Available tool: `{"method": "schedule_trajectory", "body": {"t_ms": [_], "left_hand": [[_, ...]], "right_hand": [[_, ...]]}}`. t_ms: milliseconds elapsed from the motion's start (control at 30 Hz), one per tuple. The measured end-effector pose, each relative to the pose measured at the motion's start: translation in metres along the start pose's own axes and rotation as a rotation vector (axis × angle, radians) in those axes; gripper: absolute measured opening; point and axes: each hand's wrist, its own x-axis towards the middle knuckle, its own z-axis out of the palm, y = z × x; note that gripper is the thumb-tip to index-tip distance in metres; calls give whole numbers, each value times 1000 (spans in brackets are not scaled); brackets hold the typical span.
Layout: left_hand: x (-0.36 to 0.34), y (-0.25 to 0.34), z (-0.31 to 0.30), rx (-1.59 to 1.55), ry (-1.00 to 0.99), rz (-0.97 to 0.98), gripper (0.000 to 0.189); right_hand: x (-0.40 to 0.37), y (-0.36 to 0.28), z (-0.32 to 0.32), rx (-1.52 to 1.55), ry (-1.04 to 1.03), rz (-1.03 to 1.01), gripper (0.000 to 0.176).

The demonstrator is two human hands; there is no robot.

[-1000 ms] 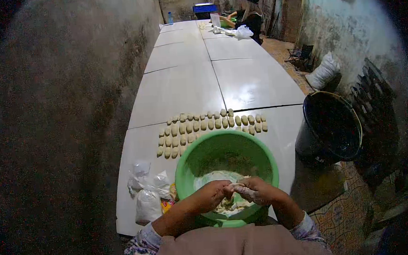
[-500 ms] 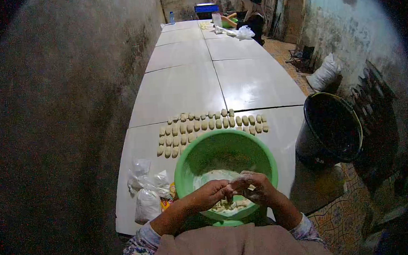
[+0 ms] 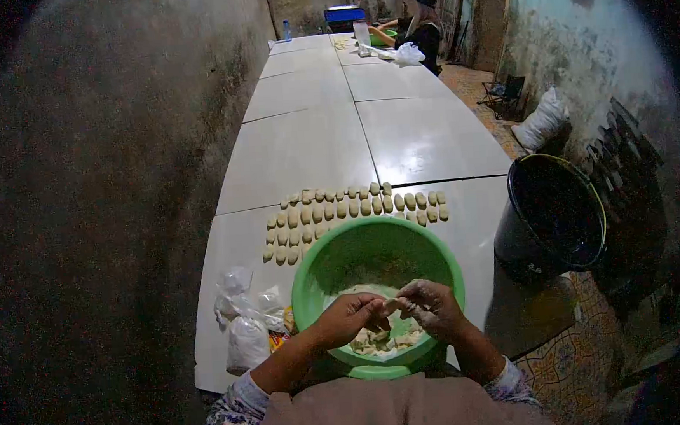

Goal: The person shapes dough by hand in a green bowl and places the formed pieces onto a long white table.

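Over the green basin (image 3: 373, 245), my left hand (image 3: 350, 318) and my right hand (image 3: 433, 310) meet fingertip to fingertip. Both are closed in a pinch on a small pale piece of dough (image 3: 392, 306), partly hidden by the fingers. White flour dusts my right hand. Below them, loose lumps of dough (image 3: 379, 341) lie in the basin with flour around them. Beyond the rim, several shaped dough pieces (image 3: 317, 213) stand in rows on the white table (image 3: 298, 157); the basin hides part of the nearer rows.
Left of the basin lie plastic bags of white powder (image 3: 247, 343) and a yellow packet (image 3: 278, 340). A black bucket (image 3: 550, 215) stands at the table's right edge. At the far end another person (image 3: 424, 36) works by a green bowl (image 3: 388, 35). A white sack (image 3: 541, 121) leans on the right wall.
My right hand has turned and drawn slightly back from the left, so its fingers overlap less. The small dough piece now shows between the fingertips.
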Motion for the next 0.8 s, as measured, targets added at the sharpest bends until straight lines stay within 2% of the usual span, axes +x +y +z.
{"method": "schedule_trajectory", "body": {"t_ms": [67,100,133,200,233,267,333,367,533,600,667,733,800], "left_hand": [[-2,-2,2,-62,14,3,34],[-1,2,3,54,10,-18,35],[-1,6,5,171,6,-39,35],[-1,10,4,188,40,-63,34],[-2,10,3,165,42,-56,33],[-3,10,2,141,43,-49,32],[-2,6,2,120,46,-30,31],[-2,5,2,88,38,-29,30],[-2,9,0,50,-46,48,28],[-4,14,3,102,-32,7,27],[-4,18,4,40,-83,-21,27],[-5,22,9,12,-39,-24,27],[-1,17,4,68,7,-41,24]], "right_hand": [[0,7,3,-135,65,-38,10],[-1,7,2,-202,45,-28,13],[0,5,3,-202,45,-28,13],[0,0,6,-83,95,-41,18],[2,-8,1,-209,4,-124,25],[2,-5,-1,-209,4,-124,25],[1,4,-1,-406,-70,-233,31],[3,3,-2,-452,-113,-201,34],[3,-17,5,-276,-102,-88,35],[4,0,3,-438,-101,-273,37],[2,-5,2,-366,-105,-223,33],[3,3,1,-397,28,-305,26],[3,4,1,-359,48,-314,23]]}}
